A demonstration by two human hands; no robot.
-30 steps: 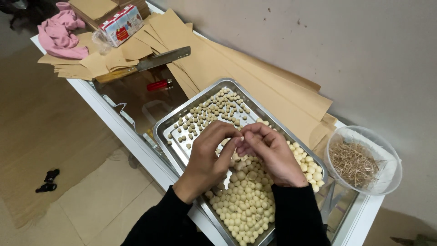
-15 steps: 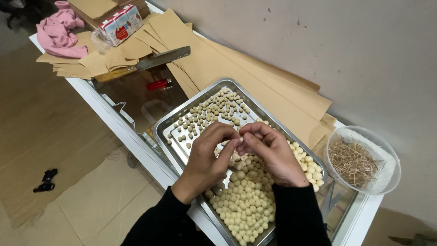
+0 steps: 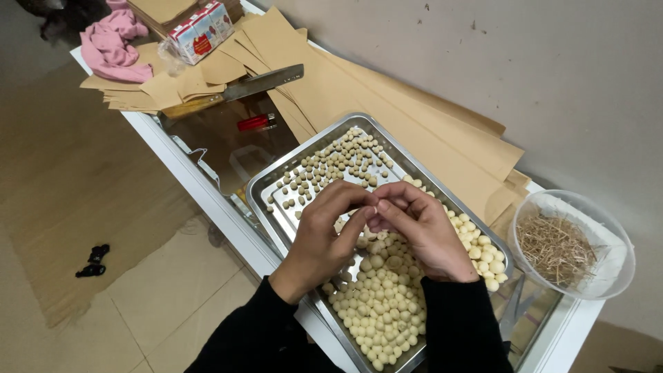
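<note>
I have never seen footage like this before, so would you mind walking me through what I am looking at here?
There is no machine: a person wears a camera on the head, so the view looks down at their own two bare hands. The left hand and right hand meet fingertip to fingertip above a metal tray; whatever they pinch is too small to make out. The tray holds pale round seeds near the person and smaller, darker ones farther off. It stands on a glass-topped table. To the right is a clear bowl of thin dry stems. Farther back lie brown paper sheets, a cleaver, a red lighter, small cartons and a pink cloth.
</note>
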